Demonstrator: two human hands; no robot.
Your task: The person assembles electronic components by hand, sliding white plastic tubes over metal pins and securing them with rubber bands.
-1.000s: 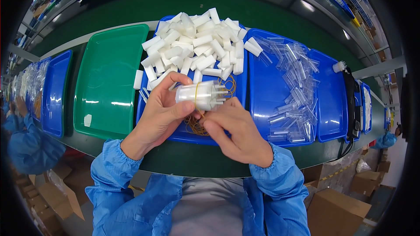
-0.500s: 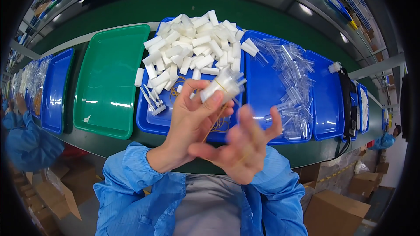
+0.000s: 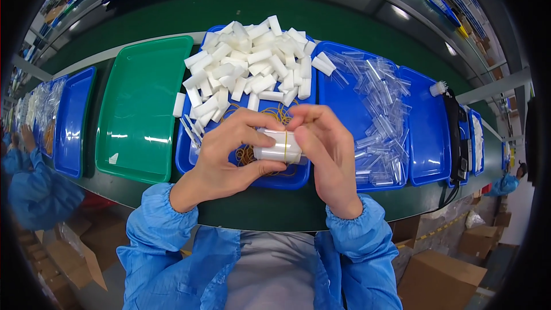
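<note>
My left hand [image 3: 221, 148] grips a bundle of clear and white tube-like pieces [image 3: 272, 150], thumb below and fingers above. A yellow rubber band [image 3: 286, 142] runs round the bundle's right half. My right hand [image 3: 332, 158] closes on the bundle's right end, thumb and fingertips at the band; its fingertips are partly hidden. Both hands are over the near part of a blue tray [image 3: 287, 182]. Loose rubber bands [image 3: 278, 113] lie in that tray behind and under the hands. White blocks [image 3: 247, 66] are heaped in its far part, and thin white plastic pieces [image 3: 189, 129] lie at its left.
To the left stands a green tray [image 3: 138, 109], then a blue tray [image 3: 74, 120]. At right, a blue tray [image 3: 341, 109] holds many clear tubes [image 3: 381, 123]; another blue tray [image 3: 425, 143] follows. Cardboard boxes [image 3: 442, 278] stand on the floor. Another person's sleeve [image 3: 43, 189] shows far left.
The bundle has turned from tilted to lying level and come nearer me. My right hand, spread and blurred before, has moved up to the bundle's right end and the rubber band.
</note>
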